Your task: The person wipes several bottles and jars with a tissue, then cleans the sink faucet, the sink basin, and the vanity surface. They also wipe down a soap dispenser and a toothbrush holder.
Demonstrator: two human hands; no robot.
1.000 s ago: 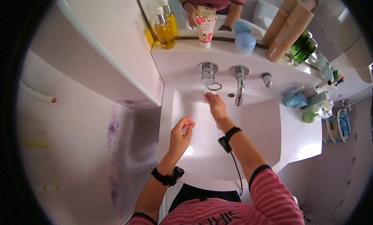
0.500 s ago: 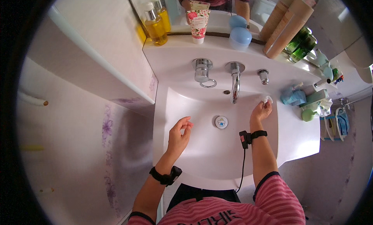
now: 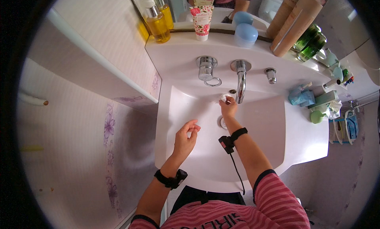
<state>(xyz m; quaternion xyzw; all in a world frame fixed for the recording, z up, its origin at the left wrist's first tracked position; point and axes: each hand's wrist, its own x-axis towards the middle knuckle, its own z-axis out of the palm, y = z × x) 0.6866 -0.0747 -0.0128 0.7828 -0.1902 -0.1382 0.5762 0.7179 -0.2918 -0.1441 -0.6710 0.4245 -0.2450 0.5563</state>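
Note:
My right hand [image 3: 228,108] reaches into the white washbasin [image 3: 261,146] and pinches a crumpled white tissue [image 3: 223,97] against the back wall, just left of the curved chrome spout [image 3: 241,84]. Below that hand, the round drain plug [image 3: 223,123] is partly covered by it. Over the left part of the basin hovers my left hand [image 3: 185,140], fingers loosely bent and nothing in them. Dark straps with small black devices circle both wrists, and a cable hangs from the right one.
A chrome mixer handle [image 3: 206,68] and a chrome fitting [image 3: 270,75] flank the spout. Along the back ledge stand a yellow pump bottle [image 3: 158,28], a floral tube [image 3: 202,25], a blue round jar [image 3: 246,35] and a tall tan bottle [image 3: 297,25]. Toiletries crowd the right counter.
My right hand has swept left along the basin's back with the tissue, from the right side to beside the spout. My left hand has barely moved.

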